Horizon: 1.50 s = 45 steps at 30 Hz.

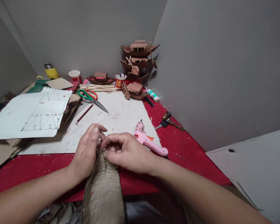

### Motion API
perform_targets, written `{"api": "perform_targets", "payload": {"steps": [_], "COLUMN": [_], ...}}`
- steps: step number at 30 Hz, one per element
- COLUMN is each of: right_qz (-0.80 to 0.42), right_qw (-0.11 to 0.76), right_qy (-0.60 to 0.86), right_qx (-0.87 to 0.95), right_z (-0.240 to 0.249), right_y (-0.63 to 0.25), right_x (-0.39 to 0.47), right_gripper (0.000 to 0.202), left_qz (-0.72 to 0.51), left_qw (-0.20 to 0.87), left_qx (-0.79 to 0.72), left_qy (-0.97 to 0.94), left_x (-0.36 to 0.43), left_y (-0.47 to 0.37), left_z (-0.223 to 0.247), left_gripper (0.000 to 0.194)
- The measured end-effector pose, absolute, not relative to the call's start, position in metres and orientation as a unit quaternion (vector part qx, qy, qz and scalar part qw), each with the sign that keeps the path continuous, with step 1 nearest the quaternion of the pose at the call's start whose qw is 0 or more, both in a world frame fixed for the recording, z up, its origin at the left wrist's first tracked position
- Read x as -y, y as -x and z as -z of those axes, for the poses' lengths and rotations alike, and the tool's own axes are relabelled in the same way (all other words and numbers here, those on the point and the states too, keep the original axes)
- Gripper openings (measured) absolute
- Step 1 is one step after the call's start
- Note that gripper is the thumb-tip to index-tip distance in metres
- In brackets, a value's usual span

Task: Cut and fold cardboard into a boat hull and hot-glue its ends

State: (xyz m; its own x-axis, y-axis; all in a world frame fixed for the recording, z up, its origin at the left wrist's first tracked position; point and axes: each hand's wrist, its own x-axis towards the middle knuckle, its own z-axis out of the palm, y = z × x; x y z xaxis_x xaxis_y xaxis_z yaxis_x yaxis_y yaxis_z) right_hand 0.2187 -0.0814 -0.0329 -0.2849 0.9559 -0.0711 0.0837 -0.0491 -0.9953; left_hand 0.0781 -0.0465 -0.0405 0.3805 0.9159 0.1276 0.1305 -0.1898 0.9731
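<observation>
A long, curved piece of brown corrugated cardboard [106,193] extends from the bottom of the view up to my hands at the table's front edge. My left hand [87,152] is curled round the left side of its far end, thumb upward. With thumb and fingers pinched, my right hand [128,152] grips the tip of the same piece from the right. The fingertips hide part of the tip. Just beyond my right hand lies a pink hot glue gun [149,140], its nozzle pointing away.
Green-and-orange-handled scissors [93,99] and a pencil [84,114] lie on a white sheet [121,115]. Drawn plans [35,115] rest on cardboard at left. Model boats [140,51], cups [75,75] and sticks [98,88] stand at the back. Keys [163,123] lie at right, near the wall.
</observation>
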Motion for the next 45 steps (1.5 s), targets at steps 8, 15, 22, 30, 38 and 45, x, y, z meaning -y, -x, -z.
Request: {"api": "perform_targets", "payload": {"steps": [8, 15, 22, 30, 38, 45], "right_qz": [-0.565, -0.503, -0.541, -0.505, -0.360, -0.307], "right_qw": [0.419, 0.465, 0.447, 0.463, 0.371, 0.351], "right_qy": [0.485, 0.519, 0.505, 0.496, 0.543, 0.536], "right_qx": [0.520, 0.511, 0.502, 0.533, 0.662, 0.703], "right_z": [0.030, 0.028, 0.029, 0.021, 0.027, 0.034], "right_y": [-0.229, -0.243, -0.245, -0.254, -0.247, -0.243], "right_x": [0.074, 0.060, 0.062, 0.066, 0.073, 0.076], "right_gripper": [0.017, 0.011, 0.021, 0.037, 0.020, 0.022], "left_qz": [-0.305, -0.202, -0.220, -0.272, -0.303, -0.294], "left_qw": [0.592, 0.555, 0.545, 0.527, 0.534, 0.545], "left_qx": [-0.394, -0.325, -0.333, -0.344, -0.342, -0.343], "left_qy": [-0.633, -0.739, -0.737, -0.728, -0.711, -0.706], "left_x": [0.034, 0.027, 0.032, 0.031, 0.027, 0.030], "left_y": [-0.069, -0.065, -0.068, -0.067, -0.065, -0.066], "left_z": [0.030, 0.026, 0.033, 0.029, 0.031, 0.030], "left_gripper": [0.045, 0.029, 0.022, 0.022, 0.019, 0.020]}}
